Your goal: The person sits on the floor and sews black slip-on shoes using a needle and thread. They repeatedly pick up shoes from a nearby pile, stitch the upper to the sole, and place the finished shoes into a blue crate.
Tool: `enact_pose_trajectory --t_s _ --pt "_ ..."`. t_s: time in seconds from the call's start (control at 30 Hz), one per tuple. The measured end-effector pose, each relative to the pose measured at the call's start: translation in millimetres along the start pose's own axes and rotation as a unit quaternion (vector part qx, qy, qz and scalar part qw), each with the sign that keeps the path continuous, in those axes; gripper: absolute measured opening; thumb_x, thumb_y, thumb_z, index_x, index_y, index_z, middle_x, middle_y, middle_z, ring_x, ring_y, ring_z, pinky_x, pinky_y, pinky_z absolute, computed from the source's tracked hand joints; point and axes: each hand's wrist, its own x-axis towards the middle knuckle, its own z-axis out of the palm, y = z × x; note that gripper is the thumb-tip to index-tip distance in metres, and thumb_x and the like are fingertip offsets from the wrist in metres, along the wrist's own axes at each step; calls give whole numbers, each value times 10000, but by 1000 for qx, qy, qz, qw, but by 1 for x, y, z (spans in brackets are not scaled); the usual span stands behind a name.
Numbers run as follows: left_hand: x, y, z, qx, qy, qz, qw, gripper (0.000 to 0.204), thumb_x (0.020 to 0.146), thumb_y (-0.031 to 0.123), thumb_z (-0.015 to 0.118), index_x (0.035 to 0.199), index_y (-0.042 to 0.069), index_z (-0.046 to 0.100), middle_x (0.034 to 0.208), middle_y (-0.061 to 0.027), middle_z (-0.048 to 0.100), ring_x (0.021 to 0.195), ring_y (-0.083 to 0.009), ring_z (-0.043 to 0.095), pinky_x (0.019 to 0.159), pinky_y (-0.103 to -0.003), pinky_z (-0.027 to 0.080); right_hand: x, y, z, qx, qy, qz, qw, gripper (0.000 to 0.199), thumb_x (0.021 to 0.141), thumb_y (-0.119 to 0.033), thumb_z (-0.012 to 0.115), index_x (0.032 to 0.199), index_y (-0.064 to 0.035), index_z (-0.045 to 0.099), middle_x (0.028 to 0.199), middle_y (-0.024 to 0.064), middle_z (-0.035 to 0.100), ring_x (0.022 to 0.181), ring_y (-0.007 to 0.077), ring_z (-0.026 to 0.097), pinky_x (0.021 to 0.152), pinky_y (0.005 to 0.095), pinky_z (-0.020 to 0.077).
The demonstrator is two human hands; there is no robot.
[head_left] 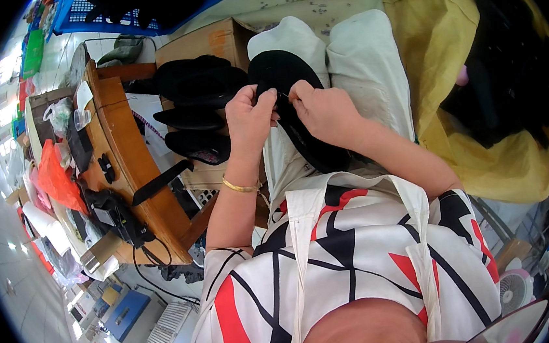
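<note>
A black cloth shoe lies lengthwise across my lap, its broad rounded end pointing away from me. My left hand is closed on the shoe's left edge, thumb on top. On the other side of the opening, the fingers of my right hand are pinched together close to my left thumb. A thin pale sliver shows at those fingertips, too small to name. White cloth covers my legs beneath the shoe.
Several black shoes rest on cardboard at my left, beside a wooden table with a black strip across its edge. At my right, a yellow cloth sack holds black pieces. A blue crate stands far left.
</note>
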Motion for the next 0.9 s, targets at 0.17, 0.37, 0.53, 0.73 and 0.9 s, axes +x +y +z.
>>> enact_pose_trajectory --t_s 0.17,0.37,0.53,0.73,0.9 --pt "8 5 -7 -34 -52 -69 996 152 869 137 657 785 18 615 663 -28 594 506 -85 557 451 -221 450 -3 3 13 -29 54 -53 997 174 914 -84 573 1016 -60 434 657 131 609 589 364 621 501 465 460" --pt "10 5 -6 -53 -68 -74 994 134 882 133 660 788 58 602 651 -10 591 499 -84 559 454 -217 455 1 8 8 -43 37 -68 996 158 916 -79 562 1007 -53 436 705 131 622 632 355 628 510 454 463" --pt "12 7 -6 -53 -69 -79 993 137 869 126 645 763 52 598 655 -15 582 504 -88 551 453 -223 447 1 10 1 -54 6 -62 997 116 931 -87 532 1016 -59 459 727 128 631 681 357 635 552 455 473" --pt "12 9 -8 -48 -75 -81 993 138 859 122 640 748 51 598 652 -13 575 502 -86 538 459 -224 438 6 12 -12 -56 -41 -54 996 92 932 -94 535 1009 -68 492 751 137 641 708 365 636 586 455 480" --pt "14 11 -9 -47 -89 -90 991 146 868 125 642 744 66 592 650 -8 576 501 -81 536 470 -217 441 9 13 -13 -19 -17 -69 997 91 906 -94 529 977 -66 480 731 138 637 697 362 638 569 474 472"
